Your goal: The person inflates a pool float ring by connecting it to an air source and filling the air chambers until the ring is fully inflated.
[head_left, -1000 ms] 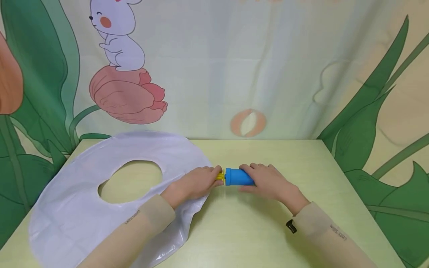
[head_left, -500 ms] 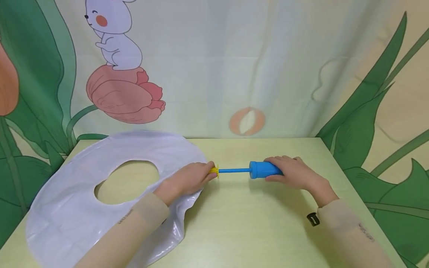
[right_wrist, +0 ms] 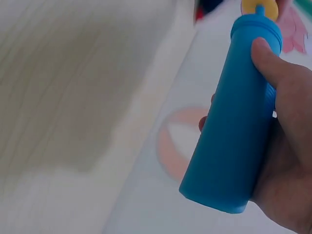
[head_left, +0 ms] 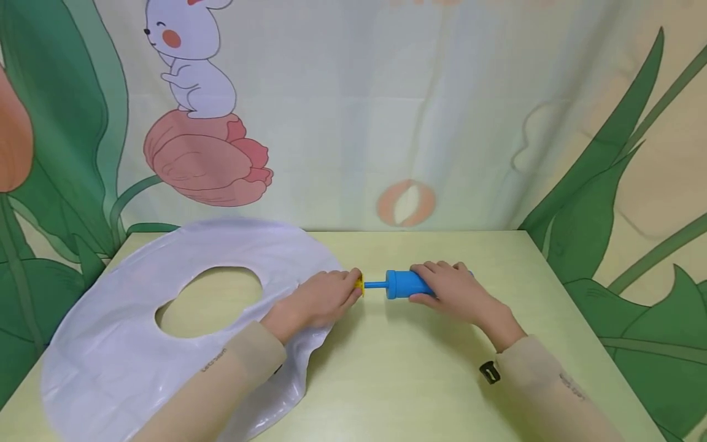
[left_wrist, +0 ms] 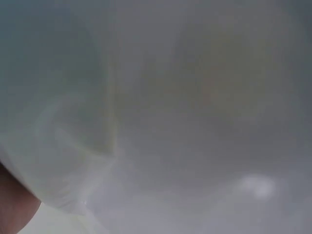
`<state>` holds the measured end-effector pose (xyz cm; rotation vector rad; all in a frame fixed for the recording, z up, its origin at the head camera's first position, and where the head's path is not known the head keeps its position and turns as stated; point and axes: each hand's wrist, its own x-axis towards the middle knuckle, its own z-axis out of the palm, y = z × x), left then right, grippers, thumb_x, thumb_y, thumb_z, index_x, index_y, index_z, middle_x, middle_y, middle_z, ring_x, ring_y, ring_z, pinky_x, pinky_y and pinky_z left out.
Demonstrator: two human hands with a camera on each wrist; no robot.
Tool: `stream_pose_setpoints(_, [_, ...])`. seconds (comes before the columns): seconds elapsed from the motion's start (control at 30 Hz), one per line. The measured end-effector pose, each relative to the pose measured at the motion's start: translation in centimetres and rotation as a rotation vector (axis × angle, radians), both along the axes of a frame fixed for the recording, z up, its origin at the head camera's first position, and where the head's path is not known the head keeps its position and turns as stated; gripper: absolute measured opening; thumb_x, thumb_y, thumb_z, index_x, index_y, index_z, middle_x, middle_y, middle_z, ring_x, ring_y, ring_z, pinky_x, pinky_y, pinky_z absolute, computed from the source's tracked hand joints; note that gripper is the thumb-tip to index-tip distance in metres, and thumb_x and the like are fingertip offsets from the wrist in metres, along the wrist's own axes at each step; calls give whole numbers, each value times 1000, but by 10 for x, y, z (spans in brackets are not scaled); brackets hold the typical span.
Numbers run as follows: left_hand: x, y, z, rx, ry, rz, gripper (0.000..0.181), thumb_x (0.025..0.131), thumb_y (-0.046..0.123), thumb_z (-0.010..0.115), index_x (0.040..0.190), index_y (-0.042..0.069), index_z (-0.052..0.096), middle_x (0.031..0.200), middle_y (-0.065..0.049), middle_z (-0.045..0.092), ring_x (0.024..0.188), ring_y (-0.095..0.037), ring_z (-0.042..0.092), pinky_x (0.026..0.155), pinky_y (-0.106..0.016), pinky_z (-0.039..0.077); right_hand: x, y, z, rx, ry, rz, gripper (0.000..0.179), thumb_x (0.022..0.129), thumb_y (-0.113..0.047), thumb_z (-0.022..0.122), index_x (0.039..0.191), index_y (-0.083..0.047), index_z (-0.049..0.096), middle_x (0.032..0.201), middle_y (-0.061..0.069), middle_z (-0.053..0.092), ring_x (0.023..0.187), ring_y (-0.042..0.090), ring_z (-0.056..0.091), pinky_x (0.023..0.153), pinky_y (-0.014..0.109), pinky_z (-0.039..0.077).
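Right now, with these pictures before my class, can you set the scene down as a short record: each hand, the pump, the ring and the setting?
Left hand: grips the yellow end piece
Right hand: grips the barrel of the blue hand pump
Blue rod: exposed between barrel and yellow end piece
Pale inflatable ring: wrinkled, on the table, left sleeve above it
Pump-to-ring connection: cannot be seen
Printed backdrop: rabbit on a pink flower
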<state>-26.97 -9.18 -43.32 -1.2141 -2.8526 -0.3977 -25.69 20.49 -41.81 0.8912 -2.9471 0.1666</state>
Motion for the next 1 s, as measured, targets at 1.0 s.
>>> stream_pose_setpoints(1.0, [-9,-27,2,114,41,112,17,101,29,51,114,20,58,67,6,52,62,-18,51,64,-37,44,-10,61,16,-118,-168,-66,56,101,-43,64,147,-14,51,134,11,62,118,34,57,93,62,41])
